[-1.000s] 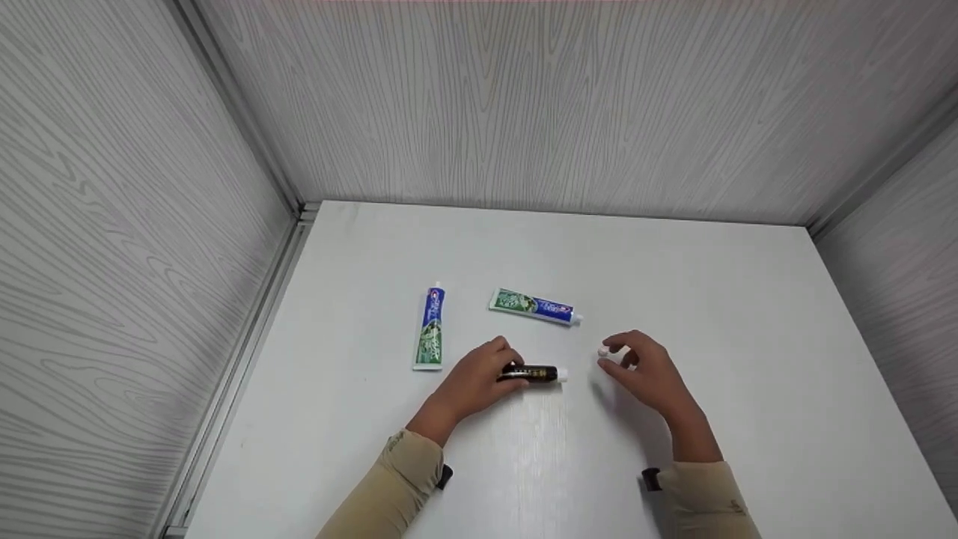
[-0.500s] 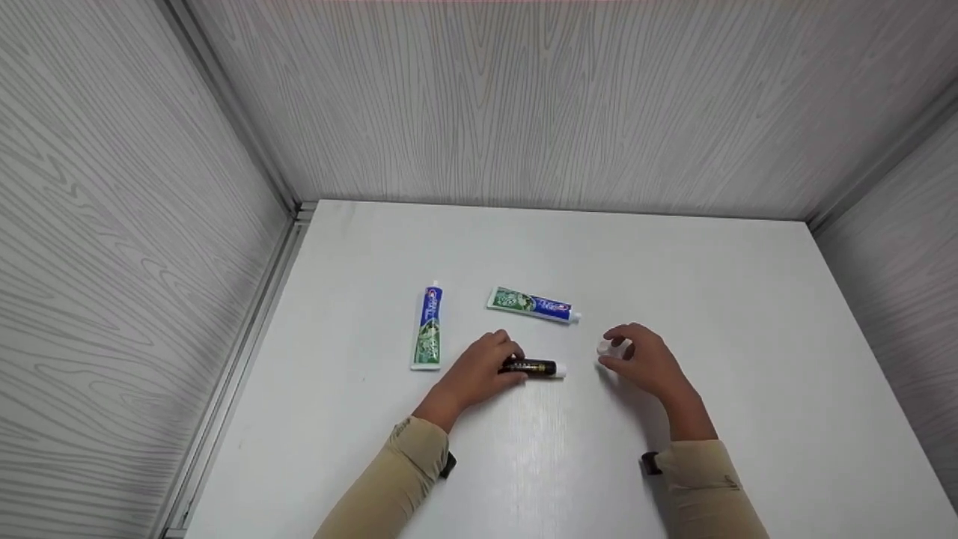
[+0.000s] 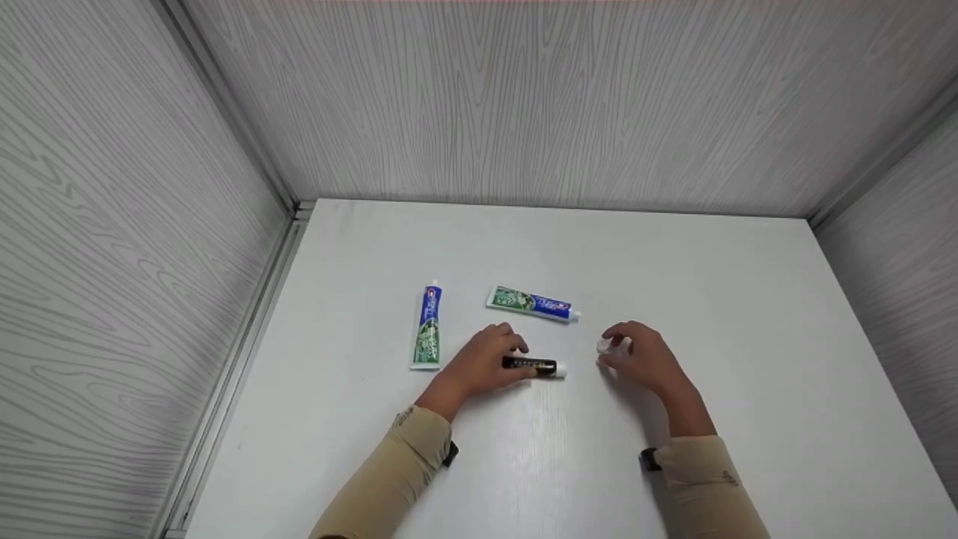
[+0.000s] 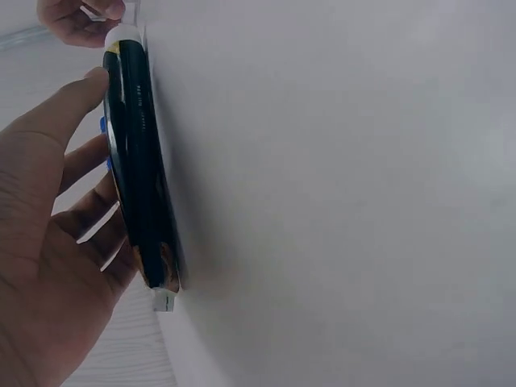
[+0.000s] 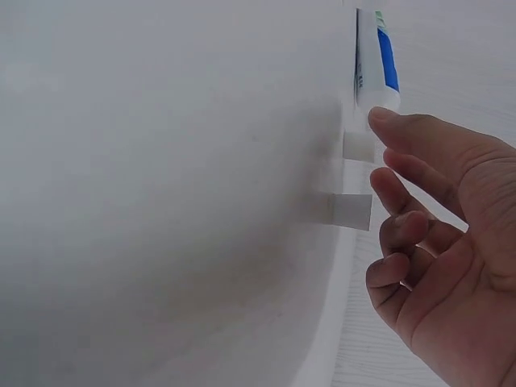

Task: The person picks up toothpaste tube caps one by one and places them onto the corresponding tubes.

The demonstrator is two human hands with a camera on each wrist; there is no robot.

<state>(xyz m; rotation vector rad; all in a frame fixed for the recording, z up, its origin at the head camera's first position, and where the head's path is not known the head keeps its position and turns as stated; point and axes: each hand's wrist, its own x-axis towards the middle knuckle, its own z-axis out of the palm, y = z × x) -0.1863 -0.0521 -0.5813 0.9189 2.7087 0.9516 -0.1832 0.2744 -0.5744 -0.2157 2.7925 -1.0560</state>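
My left hand (image 3: 485,364) holds a black toothpaste tube (image 4: 139,153) that lies on the white table, its white end pointing right. In the left wrist view the thumb tip is on the near edge of the tube and the fingers reach behind it. Two small white caps (image 5: 359,146) (image 5: 352,211) stand side by side on the table. My right hand (image 3: 645,358) is around these caps, thumb and fingers apart and loosely bent. The thumb tip is close above one cap. A gap separates the right hand from the tube.
Farther back lie two green and blue toothpaste tubes, one lengthwise (image 3: 428,327) at the left and one slanting (image 3: 533,304) in the middle. Wood-grain panels enclose the table (image 3: 673,277) at the back (image 3: 524,105), left and right.
My left hand has shifted slightly right along the black tube, its thumb now farther over the tube's near side. The right fingers have loosened around the white caps; the other tubes stayed put.
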